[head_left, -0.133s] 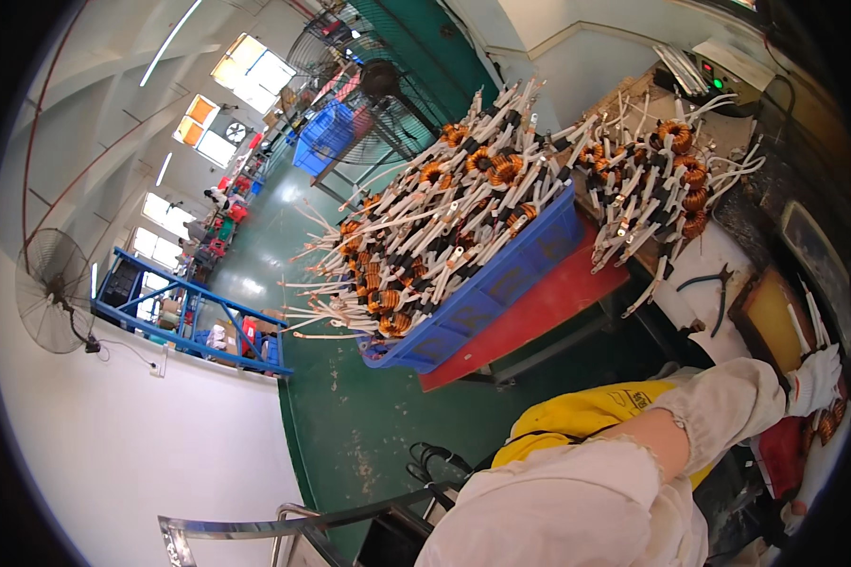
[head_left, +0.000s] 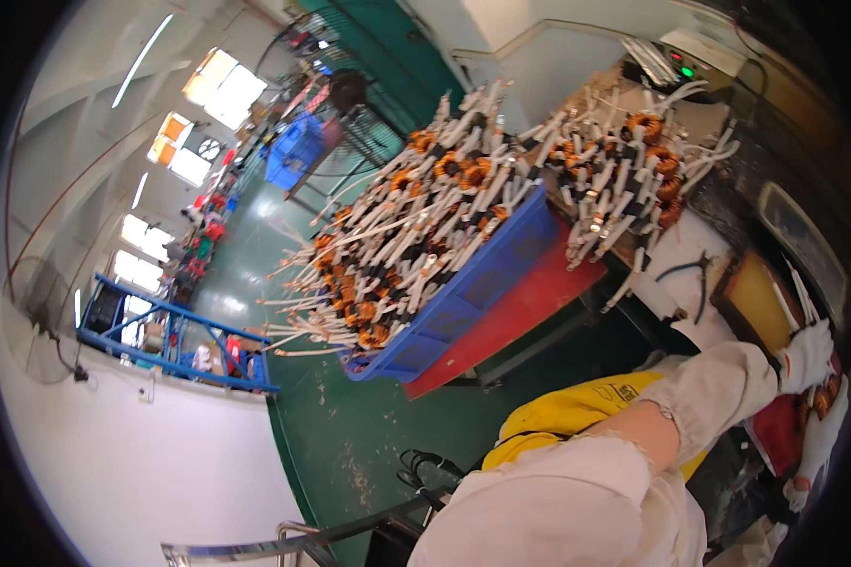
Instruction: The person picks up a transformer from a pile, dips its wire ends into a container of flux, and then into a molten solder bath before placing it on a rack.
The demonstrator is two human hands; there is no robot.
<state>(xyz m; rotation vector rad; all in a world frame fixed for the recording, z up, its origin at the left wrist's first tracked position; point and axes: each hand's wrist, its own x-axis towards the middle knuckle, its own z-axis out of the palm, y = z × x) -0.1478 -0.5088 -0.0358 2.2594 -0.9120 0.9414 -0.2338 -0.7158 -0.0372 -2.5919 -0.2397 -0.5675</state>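
My left hand [head_left: 806, 357], in a white glove, is at the right edge of the view. Its fingers are closed round the white leads [head_left: 800, 291] of a copper-wound coil [head_left: 823, 399], which lies just below the hand. The leads stick out past the glove toward a yellowish block in a dark frame [head_left: 758, 304]. Beside the coil is my right hand [head_left: 822, 439], also gloved in white. It is cut into by the dark rim of the picture, and its fingers cannot be made out.
A blue crate [head_left: 473, 302] heaped with white-leaded coils [head_left: 416, 227] stands on a red board [head_left: 529, 321]. More coils [head_left: 667, 180] lie on the bench, near dark-handled pliers [head_left: 700, 283] and a box with lit indicators [head_left: 695, 61]. A metal rail [head_left: 255, 553] stands at lower left.
The whole view has shifted, so the crate and bench sit farther left. More of my right glove shows beside the coil. My left hand stays at the leads.
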